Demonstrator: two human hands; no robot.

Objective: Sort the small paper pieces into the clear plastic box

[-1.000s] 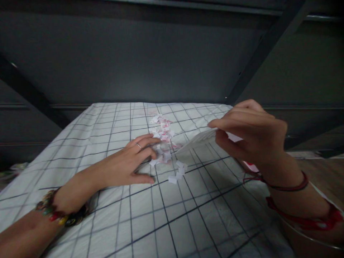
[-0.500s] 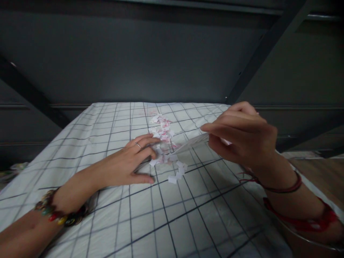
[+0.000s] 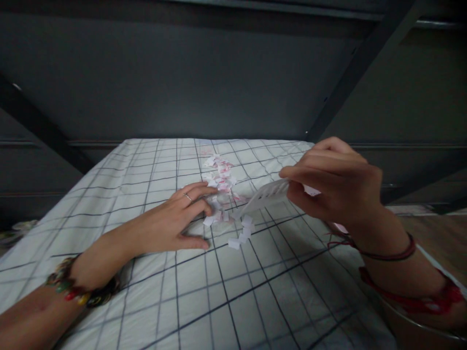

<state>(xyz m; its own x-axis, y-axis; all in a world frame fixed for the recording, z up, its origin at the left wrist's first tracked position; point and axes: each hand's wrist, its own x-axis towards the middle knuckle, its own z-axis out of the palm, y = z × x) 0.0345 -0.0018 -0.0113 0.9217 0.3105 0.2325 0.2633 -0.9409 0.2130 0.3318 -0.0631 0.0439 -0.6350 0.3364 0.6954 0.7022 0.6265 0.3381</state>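
My left hand (image 3: 178, 221) rests on the checked cloth with its fingers spread and its thumb apart. Its fingertips reach the edge of a pile of small white and pink paper scraps (image 3: 223, 182), where something translucent lies that I cannot make out. Between thumb and fingers, my right hand (image 3: 332, 184) pinches a thin white strip of paper (image 3: 268, 195), raised and tilted, with dark printed marks. The strip's lower end hangs just over the scraps. Pink parts show behind the right palm and near the wrist. Several loose white scraps (image 3: 243, 233) trail toward me.
A white cloth with dark grid lines (image 3: 153, 296) covers the surface under both hands. Behind its far edge stands a dark grey panel (image 3: 189, 78) with slanted dark bars (image 3: 350, 68). Wooden flooring (image 3: 434, 233) shows at the right, and a blurred pale heap (image 3: 22, 227) at the far left.
My right hand has shifted slightly to the right with the paper strip, which has turned so that its printed face shows. My left hand has stayed in place.
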